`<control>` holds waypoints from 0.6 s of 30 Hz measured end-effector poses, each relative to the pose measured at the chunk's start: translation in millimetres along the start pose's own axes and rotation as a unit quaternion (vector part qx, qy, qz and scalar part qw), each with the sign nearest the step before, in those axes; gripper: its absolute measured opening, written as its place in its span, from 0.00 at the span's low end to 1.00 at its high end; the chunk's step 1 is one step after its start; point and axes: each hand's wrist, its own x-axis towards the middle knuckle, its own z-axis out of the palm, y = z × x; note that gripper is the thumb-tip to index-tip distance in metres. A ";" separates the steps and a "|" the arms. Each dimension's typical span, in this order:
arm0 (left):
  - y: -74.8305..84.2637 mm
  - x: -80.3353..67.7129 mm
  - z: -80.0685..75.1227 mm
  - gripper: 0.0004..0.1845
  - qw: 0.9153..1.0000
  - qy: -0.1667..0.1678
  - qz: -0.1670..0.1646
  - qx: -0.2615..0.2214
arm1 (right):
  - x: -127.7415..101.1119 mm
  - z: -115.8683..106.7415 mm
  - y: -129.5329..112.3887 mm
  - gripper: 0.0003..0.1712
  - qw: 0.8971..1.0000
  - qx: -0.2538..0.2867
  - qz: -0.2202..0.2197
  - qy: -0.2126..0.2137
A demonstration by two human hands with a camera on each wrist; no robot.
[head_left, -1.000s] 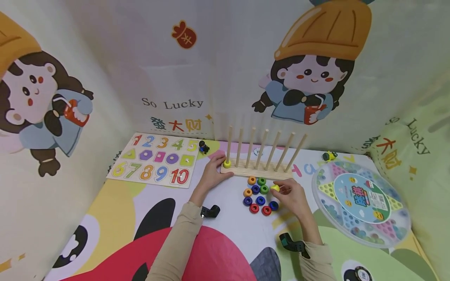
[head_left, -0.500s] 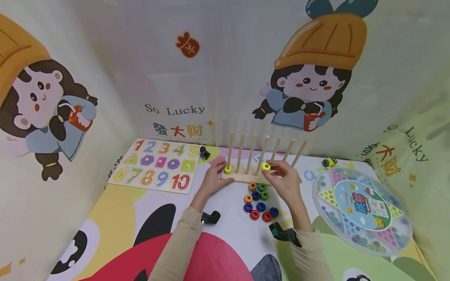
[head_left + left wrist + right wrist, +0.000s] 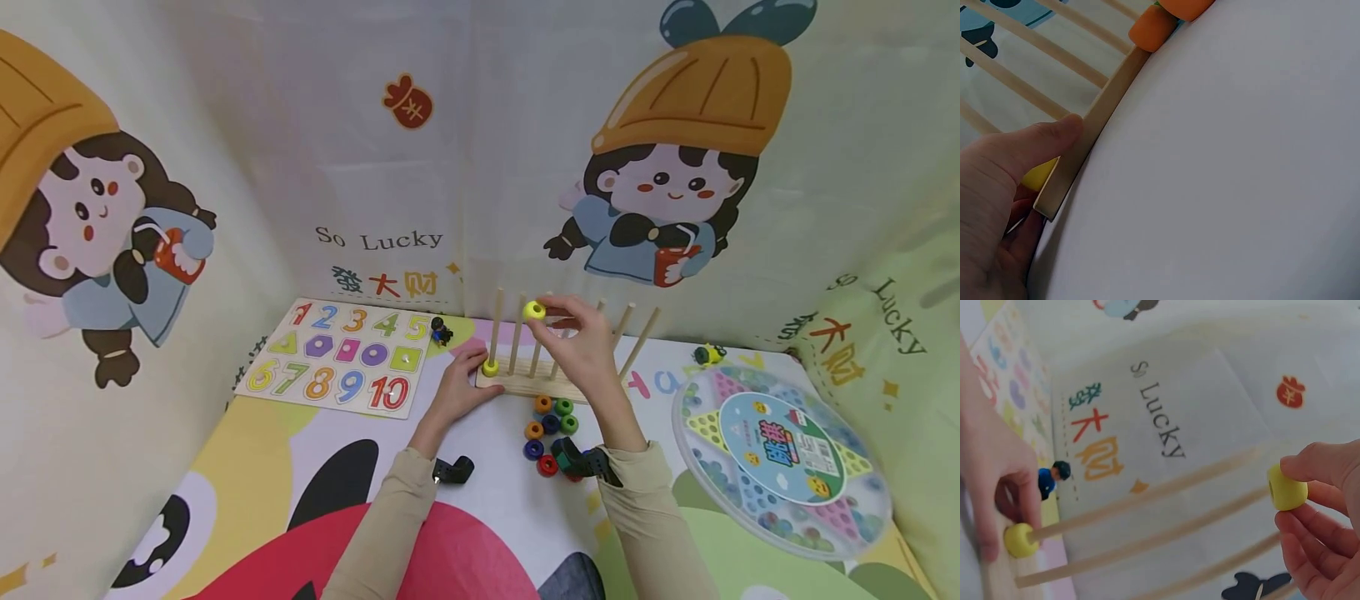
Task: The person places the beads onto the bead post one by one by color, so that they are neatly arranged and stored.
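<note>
My left hand (image 3: 455, 389) grips the left end of a wooden peg rack (image 3: 525, 384); its thumb lies along the front edge in the left wrist view. One yellow bead (image 3: 491, 368) sits at the foot of the leftmost peg. My right hand (image 3: 583, 348) pinches another yellow bead (image 3: 1287, 489) between thumb and fingers. That bead is held up near the top of the second peg from the left, its hole visible; whether it touches the peg I cannot tell. Parts of the pegs further right are hidden behind my right hand.
Orange, green, blue and red beads (image 3: 543, 405) lie in front of the rack, some under my right wrist. To the left is a number puzzle board (image 3: 330, 358), with a small figure (image 3: 441, 332) beside it. A round game board (image 3: 780, 458) and a yellow toy (image 3: 708, 355) are at right.
My right hand has carried the yellow bead from beside the loose beads up and to the left, to the peg tops. My left hand has stayed on the rack's end.
</note>
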 end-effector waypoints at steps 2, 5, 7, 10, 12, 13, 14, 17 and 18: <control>-0.5 -0.8 0.1 0.39 1.000 0.005 0.013 -0.004 | 5.9 2.5 -3.8 0.16 1.000 0.000 -0.008 0.000; -0.9 -2.2 0.1 0.40 1.000 0.011 0.029 0.000 | 14.1 6.2 -7.0 0.16 1.000 -0.006 -0.024 0.002; -0.3 -2.6 -0.4 0.39 0.999 0.010 0.033 -0.002 | 19.0 8.4 -8.9 0.16 0.999 -0.011 -0.032 0.006; 2.1 -1.5 -1.8 0.39 1.000 0.001 0.022 -0.006 | 25.9 11.6 -11.6 0.16 0.999 -0.012 -0.037 0.008; 2.8 -0.5 -2.1 0.39 1.000 -0.005 0.015 -0.002 | 29.8 13.9 -13.7 0.16 0.999 -0.010 -0.035 0.001; 3.2 -0.1 -2.3 0.39 1.000 -0.008 0.008 0.000 | 31.8 15.2 -14.6 0.16 0.999 -0.008 -0.034 -0.003; 3.4 0.4 -2.4 0.39 1.000 -0.010 0.005 0.004 | 33.6 16.5 -15.0 0.16 0.999 -0.007 -0.032 -0.007; 3.5 0.9 -2.5 0.39 1.000 -0.013 -0.002 0.007 | 38.5 20.1 -17.3 0.15 0.999 -0.018 -0.034 -0.019; 3.8 1.1 -2.7 0.39 1.000 -0.013 -0.003 0.007 | 40.0 21.2 -18.1 0.15 0.999 -0.024 -0.035 -0.021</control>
